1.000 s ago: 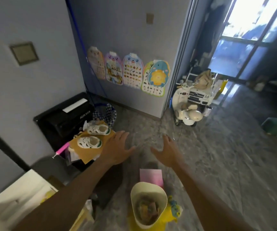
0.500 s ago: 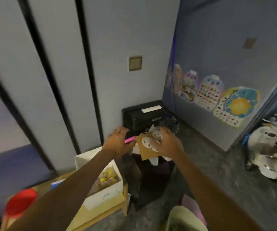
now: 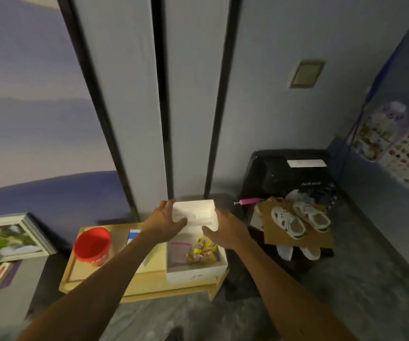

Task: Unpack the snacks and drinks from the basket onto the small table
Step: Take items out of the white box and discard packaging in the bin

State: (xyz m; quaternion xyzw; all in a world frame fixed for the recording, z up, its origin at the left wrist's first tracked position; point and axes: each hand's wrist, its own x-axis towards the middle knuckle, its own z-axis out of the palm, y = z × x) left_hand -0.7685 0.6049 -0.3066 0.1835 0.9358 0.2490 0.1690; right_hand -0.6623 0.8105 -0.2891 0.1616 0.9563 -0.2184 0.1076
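Observation:
A low wooden table (image 3: 95,276) stands against the wall. On its right part sits an open white box (image 3: 196,269) with its lid (image 3: 196,212) raised; yellow snack packets (image 3: 202,249) and a pinkish bag (image 3: 177,252) lie inside. My left hand (image 3: 165,221) hovers over the lid's left side, fingers spread, holding nothing. My right hand (image 3: 225,228) hovers over the box's right rim, fingers apart and empty. A red cup (image 3: 92,246) stands on the table's left part. The basket is out of view.
A black appliance (image 3: 284,173) stands right of the table. In front of it, white children's shoes (image 3: 299,221) lie on brown cardboard (image 3: 296,238), beside a pink pen (image 3: 248,201). A framed picture (image 3: 9,236) leans at left. Grey stone floor (image 3: 346,291) lies in front.
The view has swung left from the floor basket to the table. Both hands moved from the shoes and cardboard over to the white box, still empty.

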